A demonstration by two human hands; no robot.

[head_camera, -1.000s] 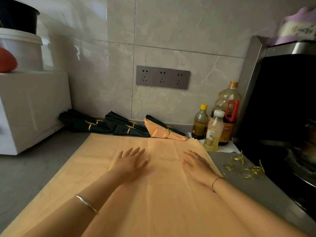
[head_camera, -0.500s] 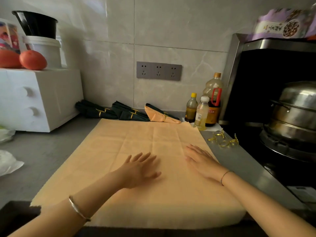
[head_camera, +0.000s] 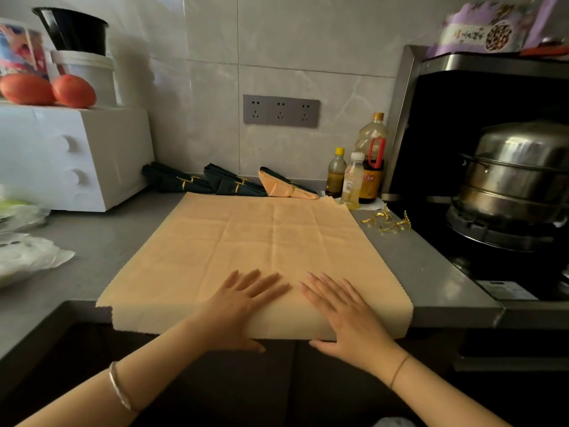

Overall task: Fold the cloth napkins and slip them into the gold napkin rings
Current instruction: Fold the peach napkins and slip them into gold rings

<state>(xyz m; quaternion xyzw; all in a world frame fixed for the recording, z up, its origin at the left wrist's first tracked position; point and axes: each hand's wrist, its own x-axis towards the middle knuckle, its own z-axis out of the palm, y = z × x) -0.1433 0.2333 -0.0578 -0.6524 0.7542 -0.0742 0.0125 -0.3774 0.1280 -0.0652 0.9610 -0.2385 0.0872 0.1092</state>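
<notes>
A peach cloth napkin (head_camera: 246, 241) lies spread flat on the grey counter, its near edge hanging over the front. My left hand (head_camera: 240, 306) and my right hand (head_camera: 345, 312) press flat on its near edge, side by side, fingers straight. Several loose gold napkin rings (head_camera: 386, 220) lie on the counter right of the napkin. Against the wall sit several folded dark green napkins (head_camera: 200, 181) in gold rings and one folded peach napkin (head_camera: 283, 189) in a ring.
Three bottles (head_camera: 357, 177) stand at the napkin's far right corner. A steel steamer pot (head_camera: 517, 177) sits on the stove at the right. A white appliance (head_camera: 70, 155) with tomatoes on top stands left. Plastic bags (head_camera: 24, 257) lie at the left edge.
Both hands have slid toward me along the napkin to its near edge and come closer together. The camera has pulled back and tilted down.
</notes>
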